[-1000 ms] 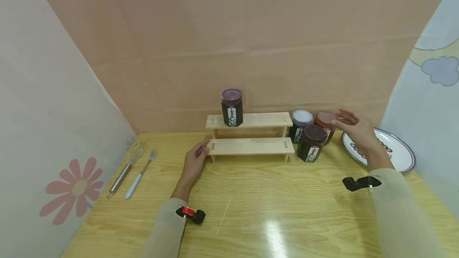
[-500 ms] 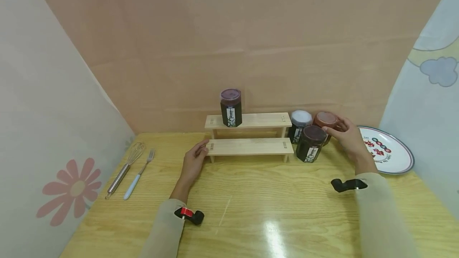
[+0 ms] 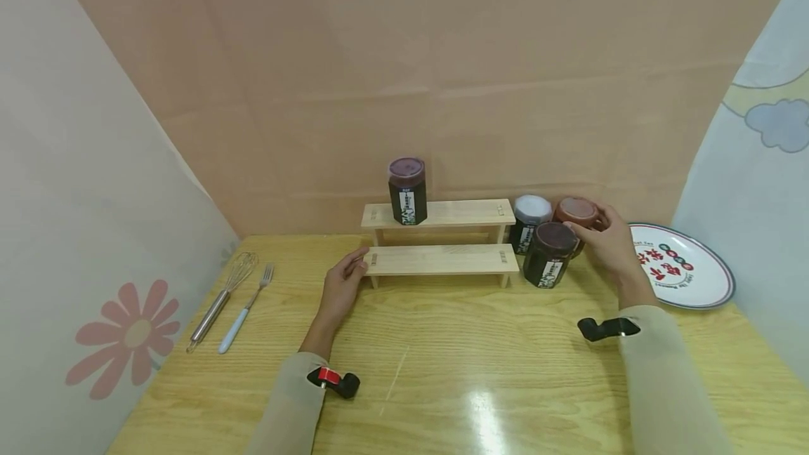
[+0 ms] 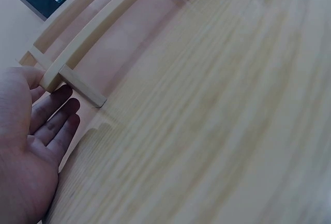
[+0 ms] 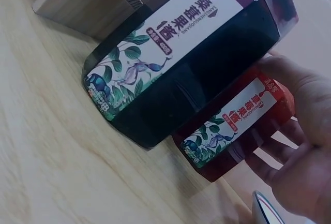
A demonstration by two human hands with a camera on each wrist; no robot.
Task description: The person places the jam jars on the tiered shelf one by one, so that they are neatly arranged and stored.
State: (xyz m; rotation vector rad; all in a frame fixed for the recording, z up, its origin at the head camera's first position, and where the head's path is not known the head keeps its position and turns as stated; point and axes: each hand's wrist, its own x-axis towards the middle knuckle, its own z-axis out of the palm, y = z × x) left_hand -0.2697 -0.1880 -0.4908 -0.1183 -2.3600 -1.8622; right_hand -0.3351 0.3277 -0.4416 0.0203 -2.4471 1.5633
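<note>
A two-tier wooden shelf [image 3: 442, 259] stands at the back of the table, with a dark jar [image 3: 407, 192] on its upper tier. Three more jars stand on the table right of it: a white-lidded jar [image 3: 529, 218], a red jar [image 3: 575, 210] and a dark jar [image 3: 551, 253] in front. My right hand [image 3: 597, 228] grips the red jar [image 5: 235, 125] from the right, fingers [image 5: 302, 146] curled round it behind the dark jar [image 5: 191, 63]. With straight fingers, my left hand [image 3: 350, 269] rests on the table and touches the left end of the lower tier [image 4: 77, 43].
A patterned plate [image 3: 685, 269] lies at the right, just beyond my right hand. Near the table's left edge lie a whisk [image 3: 221, 298] and a blue-handled fork [image 3: 243, 309]. Cloth walls close in the back and both sides. The wooden table [image 3: 455, 364] stretches toward me.
My right hand has come down and to the left from above the plate and closed round the red jar. The left hand has stayed at the shelf's end.
</note>
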